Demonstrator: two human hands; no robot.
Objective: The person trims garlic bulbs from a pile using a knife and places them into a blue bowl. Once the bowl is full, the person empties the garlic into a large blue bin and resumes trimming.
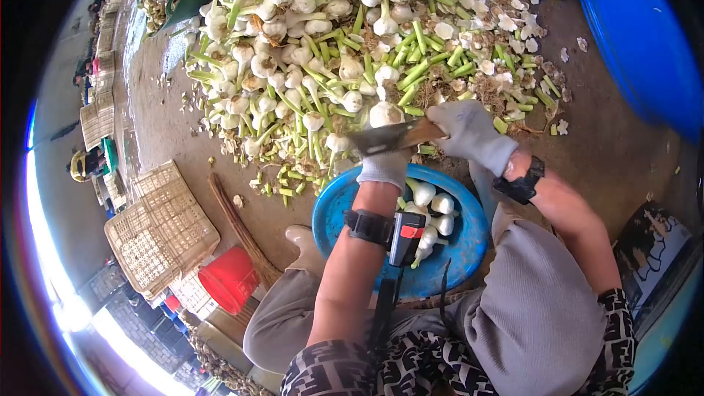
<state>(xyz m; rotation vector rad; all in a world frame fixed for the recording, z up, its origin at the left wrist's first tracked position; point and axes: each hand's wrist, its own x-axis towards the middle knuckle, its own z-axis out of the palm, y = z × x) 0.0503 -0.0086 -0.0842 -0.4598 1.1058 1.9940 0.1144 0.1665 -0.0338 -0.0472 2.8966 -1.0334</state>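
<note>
One knife [383,139], wooden handle gripped in your right hand [469,132]. Your left hand [384,167] is partly hidden by the blade; can't tell its grip. One garlic bulb [386,114], round, white, shows just beyond. At least five bulbs [444,224] in one blue basin [469,249], near. Far pile [293,73], green-stemmed: too many to count.

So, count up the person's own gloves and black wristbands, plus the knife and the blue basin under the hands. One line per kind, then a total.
Gloves: 2 (left glove, right glove)
Black wristbands: 2 (left wristband, right wristband)
Knife: 1
Blue basin: 1
Total: 6
</note>
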